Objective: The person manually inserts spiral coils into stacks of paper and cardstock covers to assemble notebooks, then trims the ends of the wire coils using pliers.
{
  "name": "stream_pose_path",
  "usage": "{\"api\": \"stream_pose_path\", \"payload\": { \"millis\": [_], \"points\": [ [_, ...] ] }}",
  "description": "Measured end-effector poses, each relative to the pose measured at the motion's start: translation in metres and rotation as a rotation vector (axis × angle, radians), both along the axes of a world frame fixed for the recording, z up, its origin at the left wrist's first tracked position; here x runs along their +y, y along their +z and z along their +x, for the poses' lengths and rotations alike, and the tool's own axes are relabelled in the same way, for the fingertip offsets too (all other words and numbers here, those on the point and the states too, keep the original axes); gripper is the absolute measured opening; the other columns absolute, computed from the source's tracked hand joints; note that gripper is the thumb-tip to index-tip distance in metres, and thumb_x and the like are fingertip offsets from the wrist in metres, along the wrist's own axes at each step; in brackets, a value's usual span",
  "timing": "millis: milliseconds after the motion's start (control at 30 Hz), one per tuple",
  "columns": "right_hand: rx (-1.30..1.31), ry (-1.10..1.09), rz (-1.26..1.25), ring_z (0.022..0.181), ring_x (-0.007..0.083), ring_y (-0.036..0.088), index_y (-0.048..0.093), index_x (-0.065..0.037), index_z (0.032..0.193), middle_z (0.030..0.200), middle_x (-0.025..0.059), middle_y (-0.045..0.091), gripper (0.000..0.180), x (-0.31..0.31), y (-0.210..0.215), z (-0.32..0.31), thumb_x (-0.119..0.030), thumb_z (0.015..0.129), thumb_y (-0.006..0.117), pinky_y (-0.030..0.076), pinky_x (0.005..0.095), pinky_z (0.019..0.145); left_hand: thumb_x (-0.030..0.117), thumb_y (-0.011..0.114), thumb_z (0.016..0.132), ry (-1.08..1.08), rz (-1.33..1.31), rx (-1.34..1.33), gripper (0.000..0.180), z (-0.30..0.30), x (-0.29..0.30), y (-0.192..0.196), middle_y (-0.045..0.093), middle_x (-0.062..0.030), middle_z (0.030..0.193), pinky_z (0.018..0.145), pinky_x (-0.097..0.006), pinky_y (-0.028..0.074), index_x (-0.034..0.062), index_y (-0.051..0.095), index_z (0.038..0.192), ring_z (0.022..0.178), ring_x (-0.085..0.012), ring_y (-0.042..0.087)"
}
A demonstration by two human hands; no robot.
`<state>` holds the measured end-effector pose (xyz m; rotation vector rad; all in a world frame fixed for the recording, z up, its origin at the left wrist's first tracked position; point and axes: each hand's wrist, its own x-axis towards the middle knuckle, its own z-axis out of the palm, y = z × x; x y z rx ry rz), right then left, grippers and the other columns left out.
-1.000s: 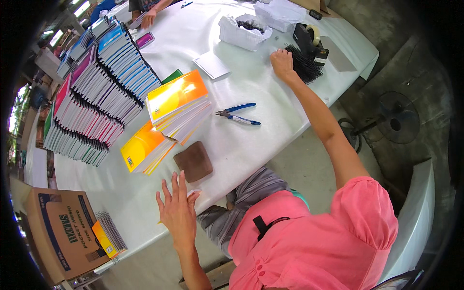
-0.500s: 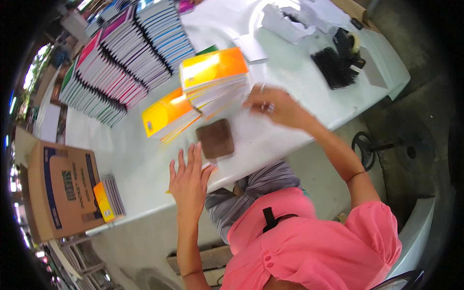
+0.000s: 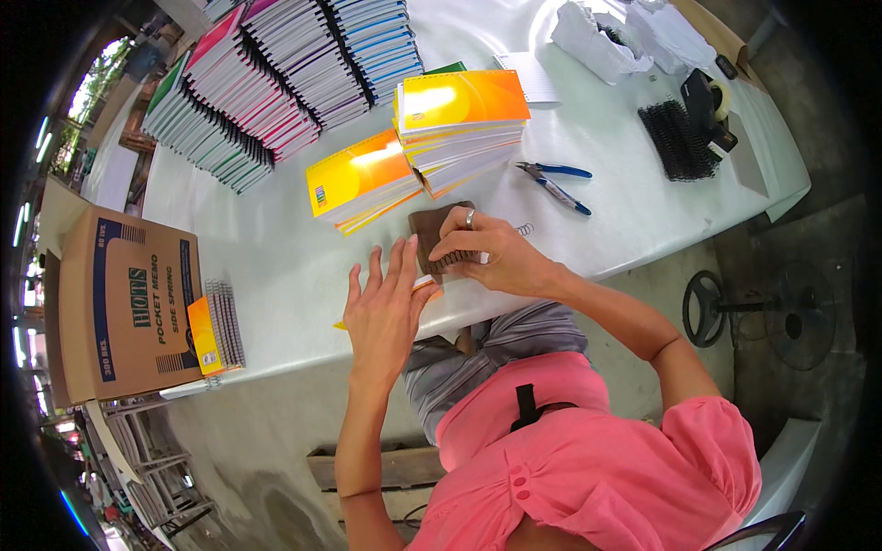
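black wire coil (image 3: 454,260), at the centre of the frame, pinched in the right hand (image 3: 499,253); near the left hand (image 3: 381,308), fingers spread over a mostly hidden booklet (image 3: 426,281); probably light, springy, easily bent; best held mid-length.

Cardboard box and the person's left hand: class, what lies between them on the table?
In the head view, spiral-bound notepads with a yellow-orange cover beside the cardboard box, then white tabletop toward the left hand.
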<state>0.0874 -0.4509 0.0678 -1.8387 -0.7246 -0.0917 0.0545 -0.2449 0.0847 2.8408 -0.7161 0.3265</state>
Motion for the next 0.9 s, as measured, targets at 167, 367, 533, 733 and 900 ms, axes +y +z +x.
{"api": "stream_pose_path", "payload": {
  "millis": [167, 367, 533, 733, 900],
  "points": [
    [-0.075, 0.026, 0.003, 0.087, 0.0158, 0.055, 0.066, -0.006, 0.098, 0.098, 0.0036, 0.052, 0.027, 0.002, -0.003, 0.003, 0.008, 0.076, 0.073, 0.047, 0.0281, 0.062, 0.044, 0.06, 0.089, -0.005, 0.018, 0.009, 0.069, 0.0, 0.0, 0.001, 0.057, -0.0084, 0.136, 0.105, -0.052, 0.036, 0.0129, 0.04, 0.146, 0.126, -0.0338, 0.051],
    [-0.05, 0.051, 0.023, 0.086, 0.0192, 0.056, 0.064, -0.007, 0.099, 0.098, 0.0045, 0.053, 0.03, 0.002, -0.003, 0.001, 0.008, 0.075, 0.073, 0.048, 0.032, 0.064, 0.045, 0.06, 0.088, -0.019, 0.029, 0.009, 0.07, 0.0, 0.002, 0.001, 0.056, -0.0082, 0.137, 0.105, -0.052, 0.035, 0.0121, 0.04, 0.146, 0.125, -0.0338, 0.052],
    [-0.206, 0.087, -0.029, 0.087, 0.026, 0.059, 0.063, -0.007, 0.1, 0.1, 0.0068, 0.054, 0.026, -0.005, -0.004, 0.001, 0.006, 0.078, 0.07, 0.049, 0.0385, 0.066, 0.044, 0.06, 0.088, -0.027, 0.029, 0.0, 0.069, 0.0, 0.001, 0.001, 0.056, -0.008, 0.137, 0.105, -0.052, 0.035, 0.0118, 0.04, 0.146, 0.124, -0.0342, 0.053],
    [-0.03, 0.051, -0.453, 0.092, 0.0333, 0.061, 0.056, -0.003, 0.097, 0.096, 0.0139, 0.057, 0.013, -0.002, 0.03, -0.01, -0.008, 0.086, 0.061, 0.05, 0.0439, 0.07, 0.042, 0.062, 0.087, -0.007, 0.017, 0.005, 0.068, -0.001, 0.001, 0.001, 0.057, -0.0069, 0.136, 0.105, -0.053, 0.036, 0.0157, 0.041, 0.146, 0.123, -0.0348, 0.054],
    [0.005, 0.232, -0.822, 0.095, 0.0355, 0.06, 0.056, -0.004, 0.101, 0.11, 0.0168, 0.057, 0.02, -0.006, 0.036, -0.01, -0.015, 0.086, 0.064, 0.049, 0.0454, 0.076, 0.041, 0.063, 0.086, -0.091, -0.041, 0.022, 0.065, -0.002, -0.002, 0.011, 0.061, -0.0095, 0.131, 0.096, -0.049, 0.045, 0.0214, 0.043, 0.144, 0.12, -0.0363, 0.057]
  ]
}}
